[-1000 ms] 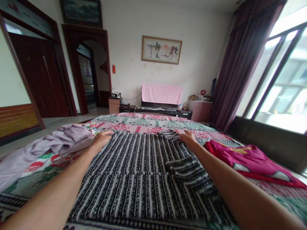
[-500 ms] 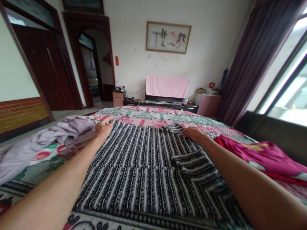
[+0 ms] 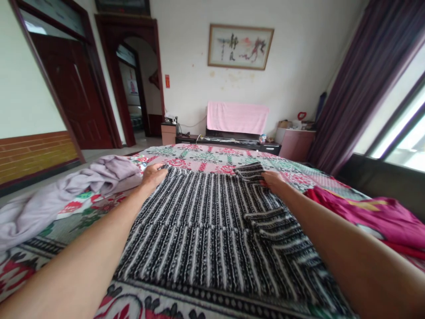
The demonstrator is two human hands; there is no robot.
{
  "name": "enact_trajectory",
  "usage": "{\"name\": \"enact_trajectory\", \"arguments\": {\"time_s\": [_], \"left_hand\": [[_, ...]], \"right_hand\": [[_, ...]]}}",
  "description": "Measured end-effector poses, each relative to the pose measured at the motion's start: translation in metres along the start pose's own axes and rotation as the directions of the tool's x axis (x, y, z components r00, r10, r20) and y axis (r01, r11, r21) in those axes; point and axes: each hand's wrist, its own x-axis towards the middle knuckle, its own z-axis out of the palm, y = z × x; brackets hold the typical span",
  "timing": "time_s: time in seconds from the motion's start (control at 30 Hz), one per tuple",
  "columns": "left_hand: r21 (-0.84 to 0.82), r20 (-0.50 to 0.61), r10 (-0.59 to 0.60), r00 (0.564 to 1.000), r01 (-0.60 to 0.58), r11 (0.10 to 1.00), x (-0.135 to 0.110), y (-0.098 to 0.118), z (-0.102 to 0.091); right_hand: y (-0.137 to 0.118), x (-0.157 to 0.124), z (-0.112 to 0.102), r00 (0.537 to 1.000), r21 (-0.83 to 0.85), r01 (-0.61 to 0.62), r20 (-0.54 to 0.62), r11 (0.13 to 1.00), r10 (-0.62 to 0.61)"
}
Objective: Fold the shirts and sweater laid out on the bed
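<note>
A black-and-white striped knit sweater (image 3: 199, 212) lies spread over the bed, with a folded, layered part along its right side. My left hand (image 3: 154, 177) grips the sweater's far left corner, thumb and fingers closed on the edge. At the far right corner, my right hand (image 3: 272, 180) pinches the cloth beside a small turned-up flap (image 3: 249, 172). Some of the right fingertips are hidden in the fabric. Both forearms reach forward along the sweater's sides.
The bed carries a flowered bedspread (image 3: 212, 155). To the left lies a crumpled pale lilac cloth (image 3: 99, 179), to the right a magenta folded cloth (image 3: 361, 212). Beyond the bed, a pink towel (image 3: 237, 117) covers something on a low black cabinet (image 3: 274, 149).
The flap at the sweater's far right corner stands higher and is turned over further by my right hand. My left hand keeps hold of its corner. The view has shifted slightly left.
</note>
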Motion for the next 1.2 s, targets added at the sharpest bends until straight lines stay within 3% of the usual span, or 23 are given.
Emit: {"name": "enact_trajectory", "arguments": {"time_s": [0.17,0.3,0.4,0.53,0.7,0.8,0.93,1.07,1.2], "left_hand": [[0.075,-0.004,0.020,1.000,-0.020,0.997,0.001,0.006,-0.006],[0.145,0.028,0.003,1.000,-0.007,0.989,-0.001,0.021,-0.015],[0.242,0.161,0.007,0.987,-0.046,0.969,-0.003,0.031,-0.025],[0.305,0.328,0.054,0.943,-0.159,0.939,-0.004,0.031,-0.046],[0.303,0.440,0.125,0.889,-0.278,0.912,-0.015,0.018,-0.078],[0.316,0.459,0.131,0.879,-0.299,0.901,-0.028,0.007,-0.091],[0.351,0.415,0.182,0.891,-0.342,0.872,-0.046,-0.013,-0.093],[0.383,0.382,0.167,0.909,-0.320,0.867,-0.050,-0.031,-0.090],[0.394,0.409,0.165,0.898,-0.337,0.855,-0.047,-0.040,-0.089]], "right_hand": [[-0.017,-0.010,-0.002,0.999,0.095,-0.042,-0.001,0.995,0.042],[-0.028,-0.026,-0.007,0.993,0.232,-0.047,0.120,0.972,0.019],[-0.034,-0.040,-0.016,0.977,0.308,-0.074,0.212,0.949,0.008],[-0.039,-0.056,-0.037,0.973,0.298,-0.108,0.227,0.948,0.040],[-0.036,-0.074,-0.066,0.957,0.275,-0.184,0.268,0.944,0.109],[-0.028,-0.085,-0.080,0.946,0.210,-0.223,0.283,0.952,0.159],[-0.018,-0.099,-0.094,0.938,0.116,-0.226,0.295,0.967,0.183],[-0.016,-0.111,-0.099,0.909,0.114,-0.315,0.322,0.942,0.265],[-0.016,-0.116,-0.094,0.945,0.036,-0.172,0.287,0.984,0.155]]}}
